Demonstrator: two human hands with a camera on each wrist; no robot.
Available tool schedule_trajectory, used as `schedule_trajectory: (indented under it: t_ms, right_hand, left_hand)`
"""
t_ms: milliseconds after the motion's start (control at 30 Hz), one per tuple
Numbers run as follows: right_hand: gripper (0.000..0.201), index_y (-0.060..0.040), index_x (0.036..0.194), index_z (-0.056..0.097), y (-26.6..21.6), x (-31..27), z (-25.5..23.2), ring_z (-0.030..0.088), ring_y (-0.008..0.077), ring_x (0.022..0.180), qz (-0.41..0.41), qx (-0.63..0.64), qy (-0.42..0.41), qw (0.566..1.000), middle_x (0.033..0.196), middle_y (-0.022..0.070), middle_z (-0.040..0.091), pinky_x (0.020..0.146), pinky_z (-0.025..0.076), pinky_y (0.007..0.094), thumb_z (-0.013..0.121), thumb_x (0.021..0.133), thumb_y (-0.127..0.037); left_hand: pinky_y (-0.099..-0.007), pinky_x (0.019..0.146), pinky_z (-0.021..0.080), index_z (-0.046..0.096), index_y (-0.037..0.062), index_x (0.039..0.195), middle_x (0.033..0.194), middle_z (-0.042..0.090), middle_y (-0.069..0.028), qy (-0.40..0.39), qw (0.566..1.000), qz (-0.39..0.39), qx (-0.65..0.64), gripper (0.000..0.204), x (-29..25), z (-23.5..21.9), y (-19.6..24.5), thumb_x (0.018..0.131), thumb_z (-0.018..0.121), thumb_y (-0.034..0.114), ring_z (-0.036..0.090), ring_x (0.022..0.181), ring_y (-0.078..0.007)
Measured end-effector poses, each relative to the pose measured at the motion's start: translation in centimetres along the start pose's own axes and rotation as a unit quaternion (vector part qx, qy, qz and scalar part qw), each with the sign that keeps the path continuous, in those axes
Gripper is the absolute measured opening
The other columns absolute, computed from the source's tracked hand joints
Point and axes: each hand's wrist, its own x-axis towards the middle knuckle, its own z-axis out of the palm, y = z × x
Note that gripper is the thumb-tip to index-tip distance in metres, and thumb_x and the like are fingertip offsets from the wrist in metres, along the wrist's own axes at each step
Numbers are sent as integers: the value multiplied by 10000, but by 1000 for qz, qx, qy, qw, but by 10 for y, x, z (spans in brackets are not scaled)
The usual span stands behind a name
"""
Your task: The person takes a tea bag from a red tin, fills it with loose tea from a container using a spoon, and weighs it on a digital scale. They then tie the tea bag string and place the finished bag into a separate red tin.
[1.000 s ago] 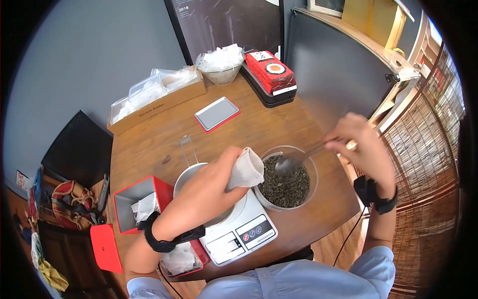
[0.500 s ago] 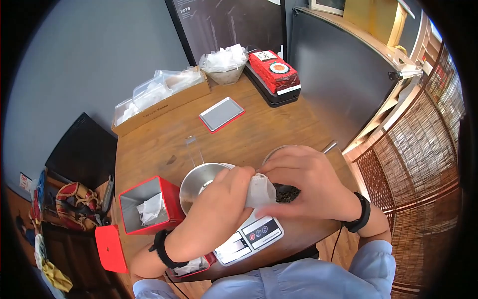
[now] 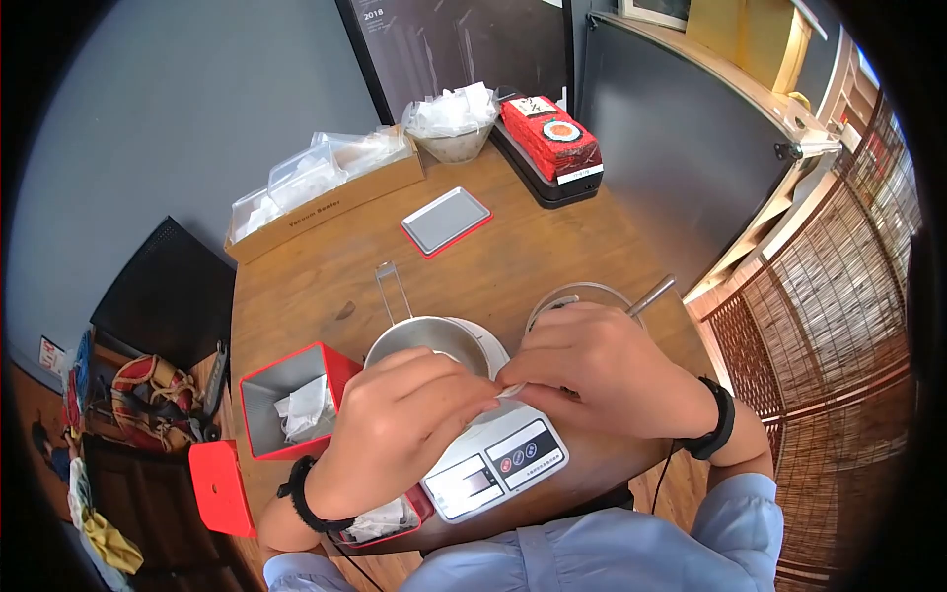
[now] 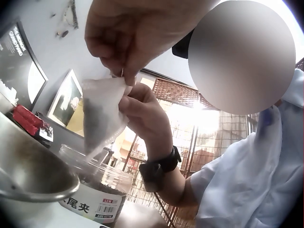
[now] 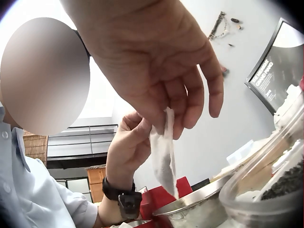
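Note:
Between both hands hangs a white mesh bag (image 4: 102,111) with dark contents showing through its lower part. The left hand (image 3: 400,409) pinches one side of its top edge, and the right hand (image 3: 607,370) pinches the other side, their fingertips close together. From the right wrist view the bag (image 5: 164,159) hangs narrow and upright, above the rim of a steel pan. That pan (image 3: 419,340) sits on a white scale (image 3: 503,464) under the hands. Partly behind the right hand is a clear tub (image 3: 582,288) of dark dried leaves, with a spoon handle (image 3: 653,294) sticking out.
At the left stand an open red tin (image 3: 350,370) holding white bags and a red lid (image 3: 219,488). Farther back are a grey tray (image 3: 446,222), a carton (image 3: 330,202) of packets, a bowl (image 3: 456,146) and a red package (image 3: 552,138) on a black device.
The right hand let go of the spoon, which now rests in the tub, and came left to the bag. Both hands now pinch the bag's top, which stood open before.

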Motion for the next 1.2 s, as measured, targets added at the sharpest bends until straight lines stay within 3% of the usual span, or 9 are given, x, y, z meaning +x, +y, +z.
schedule_trajectory:
  t_ms: [267, 367, 433, 533, 767, 967, 1067, 1133, 1200]
  right_hand:
    - [123, -92, 859, 664, -4, -2, -3, 591, 228, 743, -3, -27, -38, 999, 772, 31, 628, 684, 477, 365, 698, 762, -160]
    - [126, -92, 856, 656, -7, 3, 2, 584, 232, 734, 3, 28, -30, 999, 780, 34, 624, 696, 474, 371, 694, 780, -186]
    - [146, -92, 841, 646, -8, 4, 8, 585, 238, 739, -6, 98, -12, 995, 785, 40, 616, 695, 467, 376, 699, 791, -219]
    - [163, -95, 828, 638, -12, 7, 13, 593, 239, 744, -36, 102, -14, 994, 767, 43, 610, 673, 459, 368, 708, 787, -236]
    - [108, -117, 789, 623, -9, 4, 14, 587, 213, 669, -14, 90, 2, 996, 668, 22, 585, 643, 448, 338, 702, 772, -189]
    - [97, -137, 786, 615, -7, 8, 8, 598, 200, 676, -40, -89, 57, 994, 649, -1, 582, 640, 439, 333, 700, 763, -179]
    - [166, -138, 902, 629, -5, 9, 4, 618, 199, 752, -24, -107, 38, 993, 773, 5, 633, 681, 459, 346, 703, 766, -199]
    - [381, -110, 1121, 632, -3, 7, 4, 630, 278, 932, 40, -79, 22, 996, 1009, 82, 664, 795, 478, 391, 725, 762, -195]
    - [446, -108, 1189, 589, 7, -3, 2, 597, 306, 1017, 72, -68, -15, 995, 1104, 102, 632, 860, 458, 410, 716, 773, -203]
  left_hand:
    - [-272, 594, 452, 719, 13, 759, 709, 679, -87, 4, 989, -106, -104, 81, -8, -22, 1, 683, 745, 4, 624, 660, -165]
    - [-263, 596, 451, 717, 16, 763, 712, 675, -84, 9, 987, -119, -108, 88, -8, -20, 5, 682, 754, 13, 621, 658, -162]
    - [-264, 596, 451, 714, 16, 762, 714, 673, -82, 15, 989, -104, -103, 92, -7, -18, 8, 680, 756, 15, 621, 658, -164]
    - [-287, 580, 453, 698, 17, 783, 737, 667, -84, 12, 992, -74, -100, 91, -6, -21, 7, 704, 737, -1, 611, 653, -193]
    - [-320, 593, 451, 676, 15, 788, 716, 638, -90, 38, 997, -53, -44, 74, -12, -32, 7, 726, 706, -10, 596, 647, -239]
    - [-321, 595, 444, 651, 12, 764, 714, 622, -100, 69, 996, -42, 45, 77, -13, -36, 4, 707, 692, -22, 589, 644, -248]
    - [-318, 606, 447, 646, 11, 771, 724, 630, -99, 72, 995, -38, 62, 79, -18, -36, 0, 715, 682, -31, 593, 650, -256]
    - [-331, 619, 455, 648, 9, 804, 754, 634, -101, 63, 993, -51, 84, 100, -26, -38, -8, 717, 692, -14, 596, 673, -264]
    - [-343, 633, 463, 650, 8, 836, 783, 637, -104, 55, 991, -63, 107, 128, -35, -38, -16, 719, 702, 2, 599, 697, -272]
